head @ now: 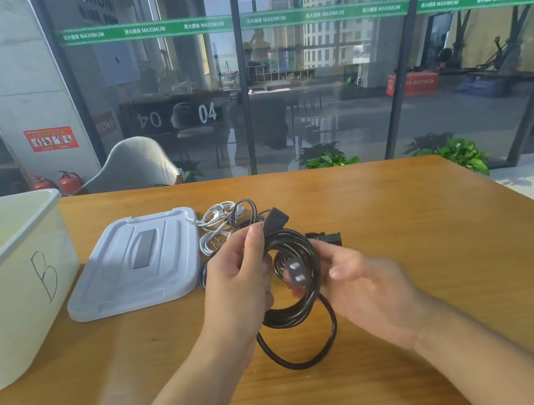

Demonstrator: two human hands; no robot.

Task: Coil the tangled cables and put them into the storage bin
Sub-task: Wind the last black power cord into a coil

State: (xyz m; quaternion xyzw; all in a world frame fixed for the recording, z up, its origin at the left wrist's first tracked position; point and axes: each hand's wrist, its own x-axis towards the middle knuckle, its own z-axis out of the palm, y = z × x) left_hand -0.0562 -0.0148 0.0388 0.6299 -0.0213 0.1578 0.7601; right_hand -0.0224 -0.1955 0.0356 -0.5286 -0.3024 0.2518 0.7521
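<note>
Your left hand (235, 276) grips the coiled black power cable (295, 305) above the wooden table (421, 248); your right hand (363, 278) pinches its two-pin plug (295, 272). White tangled cables (217, 223) lie farther back, beside the grey plastic lid (136, 267). The white plastic storage bin marked B (10, 282) sits far left.

Left hand (235, 276) curled, gripping — right hand (356, 279) pinching, fingers bent.

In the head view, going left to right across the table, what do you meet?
Storage bin marked B → grey lid lying flat → white cables → left hand gripping the black cable coil → right hand holding the coil's other side.
</note>
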